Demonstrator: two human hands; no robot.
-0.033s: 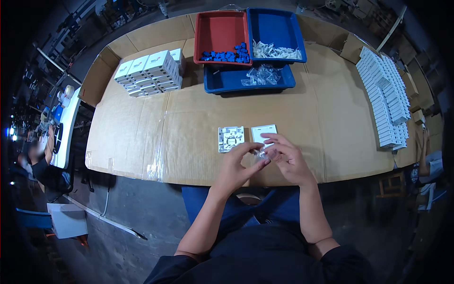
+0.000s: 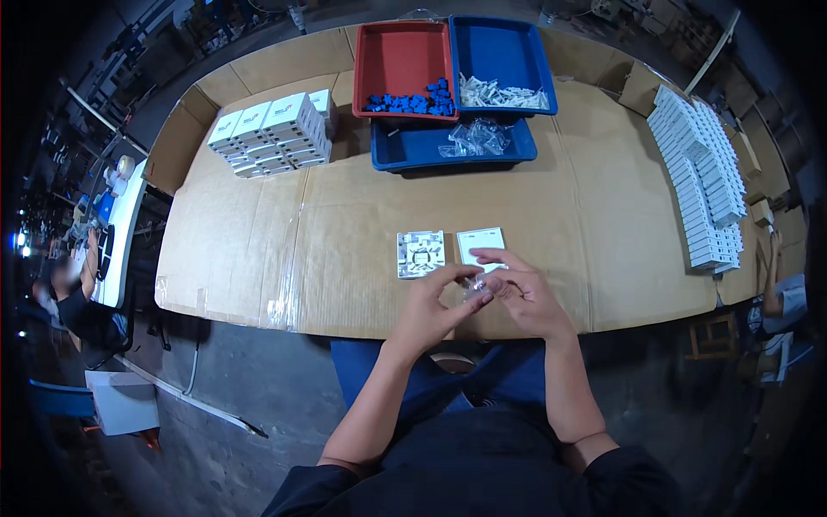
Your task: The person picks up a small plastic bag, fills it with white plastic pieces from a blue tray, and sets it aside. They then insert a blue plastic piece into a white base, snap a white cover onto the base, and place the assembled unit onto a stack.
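Just above the table's near edge, my left hand (image 2: 426, 310) pinches a small clear plastic bag (image 2: 473, 287) between thumb and fingertips. My right hand (image 2: 536, 303) meets it from the other side, thumb and forefinger closed at the bag and the other fingers partly stretched. What the bag contains is too small to make out. Beyond my left fingers lies a square white housing (image 2: 421, 255) with its moulded inner side up. To its right rests a flat white plate (image 2: 480, 240), partly covered by my right fingers.
Neat white boxes (image 2: 274, 129) are stacked far left. A red tray (image 2: 403, 56) of blue parts and a blue tray (image 2: 500, 52) of white pieces stand behind a lower blue tray (image 2: 409, 157) with clear bags. Stacked white parts (image 2: 702, 185) line the right. People sit at both sides.
My right hand's fingers have dipped and drawn in slightly toward the clear bag. My left hand stays almost where it was.
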